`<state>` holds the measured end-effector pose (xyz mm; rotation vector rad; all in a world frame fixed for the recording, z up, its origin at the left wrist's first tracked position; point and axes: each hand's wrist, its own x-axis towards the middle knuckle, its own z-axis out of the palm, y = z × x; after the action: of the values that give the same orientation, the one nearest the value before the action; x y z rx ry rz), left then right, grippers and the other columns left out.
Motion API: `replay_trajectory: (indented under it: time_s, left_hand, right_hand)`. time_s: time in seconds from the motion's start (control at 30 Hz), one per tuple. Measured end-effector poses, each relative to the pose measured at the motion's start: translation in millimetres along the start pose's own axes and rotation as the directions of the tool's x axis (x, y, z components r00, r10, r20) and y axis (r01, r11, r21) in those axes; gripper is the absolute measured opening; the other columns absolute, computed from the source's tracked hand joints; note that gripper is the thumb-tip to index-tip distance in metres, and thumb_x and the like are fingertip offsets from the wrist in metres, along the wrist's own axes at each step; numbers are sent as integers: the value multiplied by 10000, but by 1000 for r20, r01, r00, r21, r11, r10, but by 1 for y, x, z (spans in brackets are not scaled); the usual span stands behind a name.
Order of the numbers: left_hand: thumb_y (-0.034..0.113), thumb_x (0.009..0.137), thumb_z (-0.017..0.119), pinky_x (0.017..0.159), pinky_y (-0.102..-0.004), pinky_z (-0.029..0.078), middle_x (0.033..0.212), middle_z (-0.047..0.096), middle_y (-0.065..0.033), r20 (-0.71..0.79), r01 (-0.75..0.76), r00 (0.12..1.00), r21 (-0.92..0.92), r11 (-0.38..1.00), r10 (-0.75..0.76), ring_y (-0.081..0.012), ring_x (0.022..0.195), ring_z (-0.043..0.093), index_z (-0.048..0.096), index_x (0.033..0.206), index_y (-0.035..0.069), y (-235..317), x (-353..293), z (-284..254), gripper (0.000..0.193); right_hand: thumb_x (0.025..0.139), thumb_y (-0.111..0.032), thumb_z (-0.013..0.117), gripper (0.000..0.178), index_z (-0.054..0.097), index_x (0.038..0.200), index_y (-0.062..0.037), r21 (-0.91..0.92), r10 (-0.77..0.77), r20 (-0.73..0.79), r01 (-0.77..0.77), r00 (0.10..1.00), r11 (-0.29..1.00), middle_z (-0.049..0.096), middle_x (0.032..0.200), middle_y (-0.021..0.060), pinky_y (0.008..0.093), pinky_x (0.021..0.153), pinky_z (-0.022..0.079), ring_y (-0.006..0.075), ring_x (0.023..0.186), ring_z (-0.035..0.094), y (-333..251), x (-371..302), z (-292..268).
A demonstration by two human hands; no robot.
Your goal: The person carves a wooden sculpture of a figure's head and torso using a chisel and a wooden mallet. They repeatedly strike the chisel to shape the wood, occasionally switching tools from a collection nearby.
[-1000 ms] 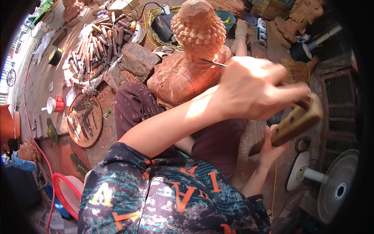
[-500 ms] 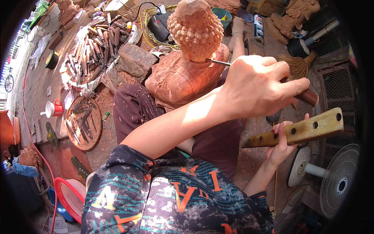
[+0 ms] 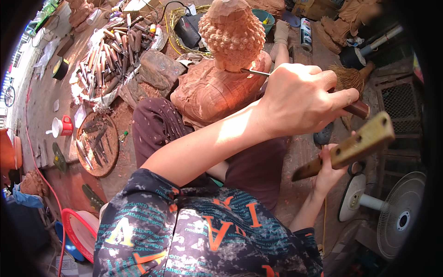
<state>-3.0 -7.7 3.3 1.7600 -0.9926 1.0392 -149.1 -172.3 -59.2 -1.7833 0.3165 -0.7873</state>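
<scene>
The carving (image 3: 227, 62) is matt wood, knobbly above; the chisel's shaft (image 3: 257, 72) is metal, its handle (image 3: 357, 110) smooth wood; the bar (image 3: 351, 151) looks smooth and faintly glossy.

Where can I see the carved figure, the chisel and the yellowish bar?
Carved figure (image 3: 220, 87): head view, on the smoother part below its knobbly top.
Chisel (image 3: 359, 110): head view, on its brown handle.
Yellowish bar (image 3: 354, 151): head view, on its long side.

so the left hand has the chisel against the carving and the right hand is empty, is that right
Not quite: the head view shows the right hand holding a yellowish bar. The left hand does have the chisel against the carving.
</scene>
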Motion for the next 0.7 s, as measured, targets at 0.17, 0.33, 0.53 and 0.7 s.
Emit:
replay_trajectory:
  time_s: [0.17, 0.33, 0.53, 0.7]
  left_hand:
    - [345, 635, 748, 441, -287, 411, 637, 493, 34, 12, -48, 999, -99, 994, 49, -144, 520, 556, 674, 1026, 281, 1, 0, -8, 403]
    - [357, 638, 748, 434, -287, 403, 625, 463, 35, -57, -90, 995, -211, 973, 79, -137, 507, 532, 678, 1030, 284, 3, -5, -8, 405]
    - [363, 630, 737, 415, -287, 404, 616, 458, 39, -26, -85, 996, -208, 974, 81, -133, 511, 537, 673, 990, 285, 2, -7, -16, 374]
    - [351, 640, 740, 414, -283, 402, 617, 442, 45, -44, -128, 992, -250, 960, 120, -119, 505, 519, 683, 1029, 290, 2, -10, -21, 398]
  right_hand:
    - [843, 40, 619, 669, 277, 1417, 4, -169, -129, 14, 129, 992, 977, 516, 848, 32, 261, 743, 430, 105, 748, 471, 8, -11, -4]
    - [848, 54, 584, 696, 248, 1448, -52, 173, -115, -126, 136, 985, 976, 509, 878, 33, 279, 721, 442, 124, 732, 469, -14, -11, 5]
    - [818, 32, 636, 478, 416, 1242, 17, -46, -106, -44, 104, 993, 994, 547, 948, 62, 308, 798, 449, 140, 825, 529, -19, -17, -5]
    - [828, 35, 602, 513, 399, 1298, 0, -338, -246, -62, 212, 967, 917, 520, 889, 50, 280, 757, 440, 124, 784, 497, -9, -16, -1]
